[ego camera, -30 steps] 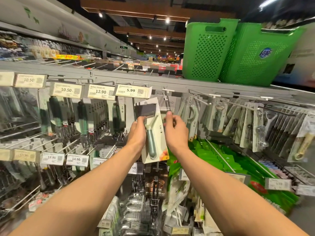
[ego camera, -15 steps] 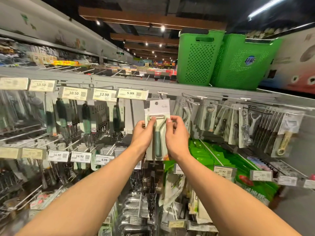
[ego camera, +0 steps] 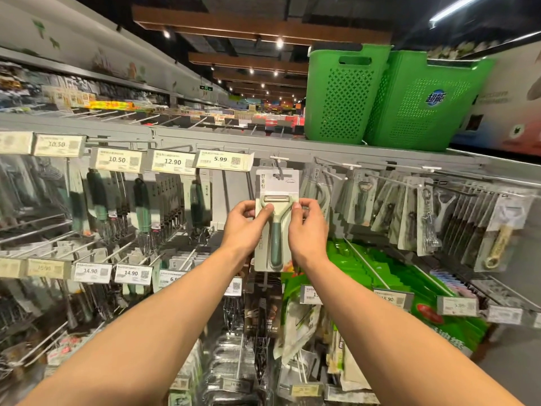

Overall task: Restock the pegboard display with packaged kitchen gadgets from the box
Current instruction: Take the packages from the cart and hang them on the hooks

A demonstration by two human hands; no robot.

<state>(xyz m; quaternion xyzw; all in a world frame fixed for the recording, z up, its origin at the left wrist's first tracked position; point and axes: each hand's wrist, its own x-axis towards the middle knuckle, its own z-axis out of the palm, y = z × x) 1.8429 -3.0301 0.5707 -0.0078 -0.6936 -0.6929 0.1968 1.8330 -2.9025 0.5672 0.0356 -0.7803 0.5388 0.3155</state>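
Observation:
A carded peeler package (ego camera: 276,183), pale card with a green-handled peeler, hangs upright in front of the pegboard display (ego camera: 228,197). Its top hole sits at the tip of a metal peg (ego camera: 278,167). My left hand (ego camera: 244,227) pinches the card's left edge, thumb on the front. My right hand (ego camera: 307,230) pinches the right edge the same way. The box is out of view.
Rows of pegs with packaged gadgets fill the board left and right, with price tags (ego camera: 224,160) along the front. Two green baskets (ego camera: 345,95) stand on the top shelf. Green packs (ego camera: 389,271) and more hanging goods lie below my arms.
The package turned from tilted to upright and facing me. Both hands raised it to the peg, so the card's hole now meets the peg tip.

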